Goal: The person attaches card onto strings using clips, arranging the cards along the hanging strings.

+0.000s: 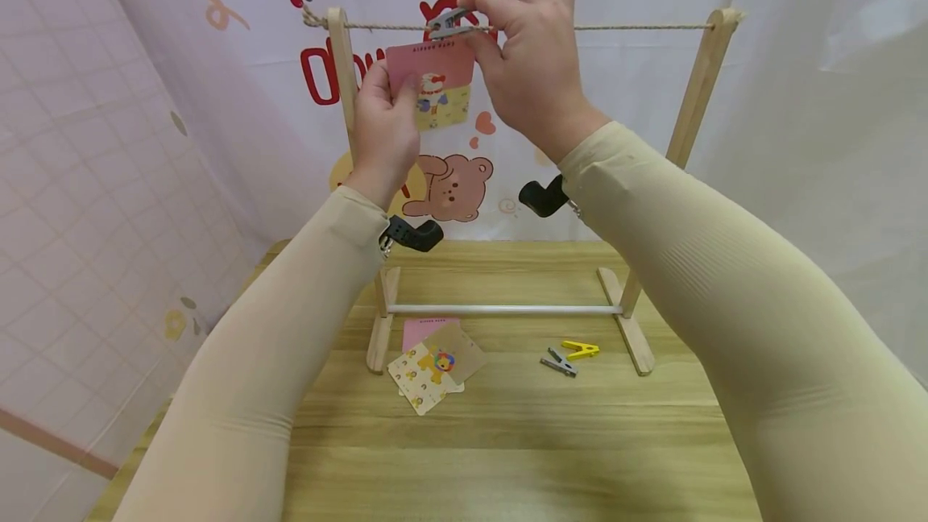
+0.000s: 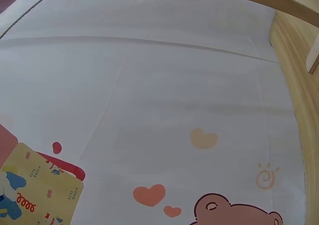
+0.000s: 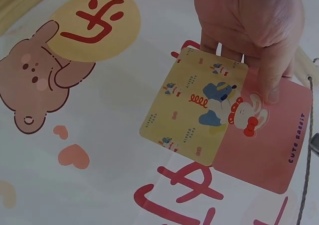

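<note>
My left hand (image 1: 386, 123) pinches a pink and yellow rabbit card (image 1: 444, 79), thumb on the front and fingers behind. The right wrist view shows the same card (image 3: 219, 120) with "CUTE RABBIT" lettering along its pink end. Just above the card's top edge, my right hand (image 1: 532, 47) pinches a grey clothespin (image 1: 451, 22) at the rope (image 1: 623, 27). The rope runs between two wooden posts. In the left wrist view only a corner of the card (image 2: 47, 190) shows, at the lower left.
On the wooden table lie overlapping cards (image 1: 428, 369), a lion one on top. To their right are another grey clothespin (image 1: 559, 362) and a yellow clothespin (image 1: 581, 350). The rack has a white crossbar (image 1: 503, 309) and wooden feet (image 1: 636, 345). A printed cloth (image 1: 638, 103) hangs behind.
</note>
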The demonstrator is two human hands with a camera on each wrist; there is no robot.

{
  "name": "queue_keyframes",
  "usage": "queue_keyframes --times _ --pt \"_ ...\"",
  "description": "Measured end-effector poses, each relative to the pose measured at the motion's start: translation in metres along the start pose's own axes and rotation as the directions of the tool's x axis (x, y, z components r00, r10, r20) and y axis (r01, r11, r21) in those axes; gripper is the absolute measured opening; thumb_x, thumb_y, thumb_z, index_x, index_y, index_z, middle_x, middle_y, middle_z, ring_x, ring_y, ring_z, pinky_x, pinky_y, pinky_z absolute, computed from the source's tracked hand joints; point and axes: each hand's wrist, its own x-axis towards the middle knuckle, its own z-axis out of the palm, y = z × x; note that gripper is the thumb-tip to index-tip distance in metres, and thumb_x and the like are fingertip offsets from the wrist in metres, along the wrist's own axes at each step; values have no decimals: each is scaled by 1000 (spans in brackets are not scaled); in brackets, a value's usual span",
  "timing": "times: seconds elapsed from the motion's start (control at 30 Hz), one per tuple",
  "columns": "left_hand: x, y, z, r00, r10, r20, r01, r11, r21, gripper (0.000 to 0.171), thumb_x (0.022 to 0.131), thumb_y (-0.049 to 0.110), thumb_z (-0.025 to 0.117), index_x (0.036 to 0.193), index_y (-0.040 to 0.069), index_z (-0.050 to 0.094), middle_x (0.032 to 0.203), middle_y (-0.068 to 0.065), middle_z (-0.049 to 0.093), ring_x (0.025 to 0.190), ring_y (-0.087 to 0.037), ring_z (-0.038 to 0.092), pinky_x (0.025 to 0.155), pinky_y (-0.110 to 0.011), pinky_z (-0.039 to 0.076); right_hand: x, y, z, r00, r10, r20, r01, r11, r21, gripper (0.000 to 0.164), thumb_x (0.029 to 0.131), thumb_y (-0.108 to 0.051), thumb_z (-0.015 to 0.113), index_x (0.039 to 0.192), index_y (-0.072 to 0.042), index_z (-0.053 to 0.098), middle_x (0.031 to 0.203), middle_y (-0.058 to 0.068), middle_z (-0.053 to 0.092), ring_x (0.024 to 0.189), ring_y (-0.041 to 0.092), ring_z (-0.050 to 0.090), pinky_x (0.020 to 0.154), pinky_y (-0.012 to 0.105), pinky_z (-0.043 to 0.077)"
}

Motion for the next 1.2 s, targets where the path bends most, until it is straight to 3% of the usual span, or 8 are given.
queue_keyframes --times 0.37,0.7,1.2 --pt "7 2 2 1000 7 -8 -8 999 -42 22 108 24 58 129 17 59 138 1 65 132 -11 60 114 -28 47 1 0 2 998 45 35 -45 999 22 23 106 -27 64 123 -20 78 129 5 63 137 22 37 115 27 30" --pt "9 5 3 1000 -4 -24 4 1000 -10 24 108 27 58 130 19 58 138 3 63 135 -10 58 116 -31 45 5 0 2 996 53 69 -53 999 -12 26 108 -28 62 128 -19 76 130 6 63 138 23 37 115 29 30" --pt "8 5 4 999 -30 -23 31 999 35 27 109 28 54 134 19 54 142 2 60 138 -12 55 117 -33 43 16 -6 1 985 128 115 -120 990 -75 31 108 -33 60 133 -22 74 136 1 61 142 18 33 113 24 33"
